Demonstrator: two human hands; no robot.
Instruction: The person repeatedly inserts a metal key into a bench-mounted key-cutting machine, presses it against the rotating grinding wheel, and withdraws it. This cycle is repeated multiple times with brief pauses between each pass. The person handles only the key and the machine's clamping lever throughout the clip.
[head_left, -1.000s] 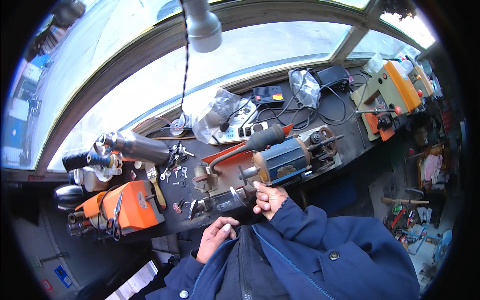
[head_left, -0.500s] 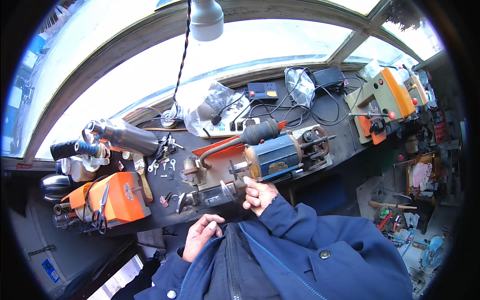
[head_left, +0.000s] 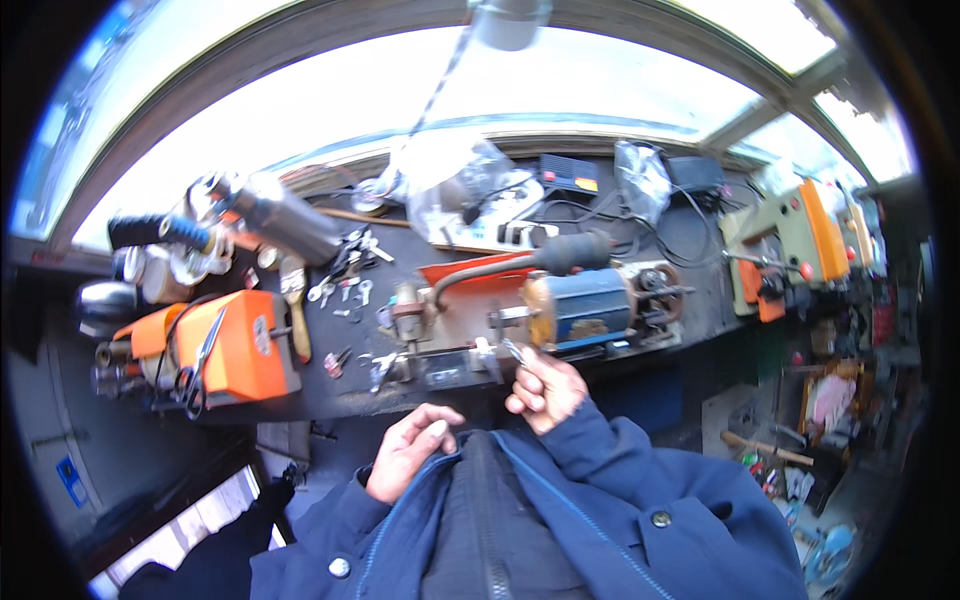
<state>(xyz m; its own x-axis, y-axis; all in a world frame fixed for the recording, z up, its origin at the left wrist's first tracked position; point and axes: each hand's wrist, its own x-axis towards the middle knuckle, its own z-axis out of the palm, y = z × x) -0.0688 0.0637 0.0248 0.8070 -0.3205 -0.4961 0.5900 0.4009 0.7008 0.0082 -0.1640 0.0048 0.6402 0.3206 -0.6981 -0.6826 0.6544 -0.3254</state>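
My right hand (head_left: 545, 390) is closed in a pinch around a small shiny metal piece (head_left: 514, 351), too blurred to name exactly. It is just in front of the bench machine, near the left end of its blue motor (head_left: 580, 308). Close by are the machine's disc (head_left: 497, 322) and its clamps (head_left: 484, 357) along the front rail. My left hand (head_left: 410, 450) hovers before my jacket at the bench's front edge, fingers loosely bent and apart, with nothing visible in it.
Left of the machine lie loose keys (head_left: 352, 292), a brush (head_left: 297, 300) and an orange machine (head_left: 235, 345) with scissors (head_left: 200, 365) against it. Behind are a steel flask (head_left: 285, 215), plastic bags and tangled cables. Another orange-and-beige machine (head_left: 815, 240) stands right.
The whole view has shifted, so the bench appears further right, and it is blurred. My right hand has tilted, and the metal piece in its fingertips now shows. My left fingers have spread slightly.
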